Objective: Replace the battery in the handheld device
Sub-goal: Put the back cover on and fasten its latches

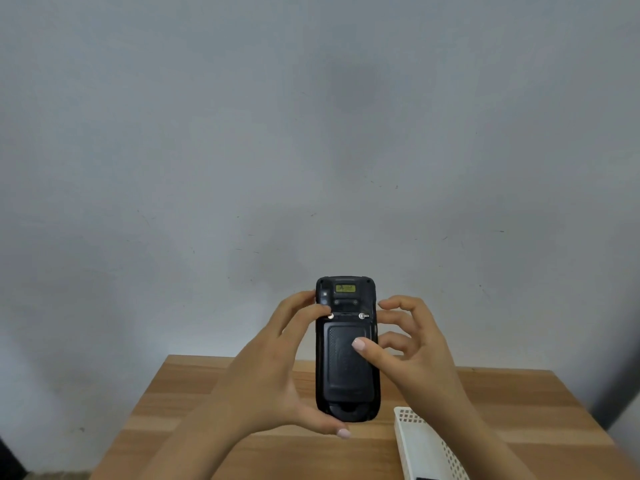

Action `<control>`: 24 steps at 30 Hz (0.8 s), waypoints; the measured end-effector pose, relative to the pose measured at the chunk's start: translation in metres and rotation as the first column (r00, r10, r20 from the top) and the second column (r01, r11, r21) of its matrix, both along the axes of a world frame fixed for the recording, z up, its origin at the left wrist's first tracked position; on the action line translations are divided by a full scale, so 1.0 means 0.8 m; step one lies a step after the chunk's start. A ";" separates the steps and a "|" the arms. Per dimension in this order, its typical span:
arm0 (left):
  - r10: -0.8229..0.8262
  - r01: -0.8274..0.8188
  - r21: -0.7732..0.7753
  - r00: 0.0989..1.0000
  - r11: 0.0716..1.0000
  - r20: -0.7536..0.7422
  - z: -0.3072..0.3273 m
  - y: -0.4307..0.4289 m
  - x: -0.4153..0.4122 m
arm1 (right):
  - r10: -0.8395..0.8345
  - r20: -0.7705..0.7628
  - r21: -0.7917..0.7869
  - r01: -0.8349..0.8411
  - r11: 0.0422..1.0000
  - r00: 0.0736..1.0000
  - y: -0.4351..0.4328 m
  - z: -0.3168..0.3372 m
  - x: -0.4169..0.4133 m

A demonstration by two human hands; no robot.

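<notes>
A black handheld device [346,372] is held upright above the table with its back toward me. Its ribbed battery cover [346,382] is in place, with two small silver latches above it and a yellow label near the top. My left hand [277,368] grips the device: a fingertip rests on the left latch and the thumb cradles the bottom edge. My right hand [412,344] is at the right side, thumb pressed on the middle of the cover, its other fingers curled and spread beside the device's right edge.
A wooden table [194,410] lies below my hands. A white perforated plastic basket [426,445] stands at the lower right, with a dark item just showing at its bottom edge. A plain grey wall fills the background.
</notes>
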State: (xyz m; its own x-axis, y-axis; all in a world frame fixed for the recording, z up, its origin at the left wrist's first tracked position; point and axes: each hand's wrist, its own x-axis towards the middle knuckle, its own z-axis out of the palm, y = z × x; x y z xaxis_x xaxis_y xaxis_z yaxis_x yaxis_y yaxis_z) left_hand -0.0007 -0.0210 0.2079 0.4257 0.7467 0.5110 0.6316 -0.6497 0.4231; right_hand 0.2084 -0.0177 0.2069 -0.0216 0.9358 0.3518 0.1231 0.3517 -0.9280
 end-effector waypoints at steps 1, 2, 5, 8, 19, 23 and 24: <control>0.004 -0.004 -0.003 1.000 1.000 -0.010 0.002 0.000 0.000 | 0.000 -0.001 -0.002 0.000 1.000 1.000 0.000 -0.001 0.000; 0.008 -0.008 -0.007 1.000 1.000 -0.020 0.004 0.000 0.000 | -0.001 -0.001 -0.003 0.001 1.000 1.000 0.000 -0.001 -0.001; 0.017 -0.018 -0.016 0.999 1.000 -0.045 0.006 0.001 -0.001 | -0.007 0.003 -0.006 0.007 1.000 1.000 0.001 -0.001 -0.001; 0.004 -0.006 -0.037 0.999 0.999 -0.041 0.005 0.000 -0.001 | -0.003 0.002 -0.005 0.003 1.000 1.000 0.002 0.000 0.000; -0.009 0.009 -0.076 1.000 0.997 -0.001 0.005 -0.001 -0.002 | 0.017 -0.016 -0.008 -0.017 1.000 1.000 0.004 0.002 0.003; 0.003 -0.004 -0.076 1.000 0.997 -0.018 0.005 0.000 -0.001 | 0.015 -0.009 -0.006 -0.015 1.000 1.000 0.004 0.002 0.003; 0.006 -0.007 -0.076 1.000 0.997 -0.022 0.005 0.000 -0.002 | 0.015 -0.002 -0.003 -0.015 1.000 1.000 0.004 0.001 0.003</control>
State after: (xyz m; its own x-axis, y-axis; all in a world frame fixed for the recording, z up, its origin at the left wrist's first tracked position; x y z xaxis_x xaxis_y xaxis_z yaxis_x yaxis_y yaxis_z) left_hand -0.0020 -0.0212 0.2121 0.4311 0.7860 0.4430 0.6455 -0.6118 0.4573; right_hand 0.2111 -0.0144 0.2080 -0.0347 0.9366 0.3487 0.1157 0.3503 -0.9295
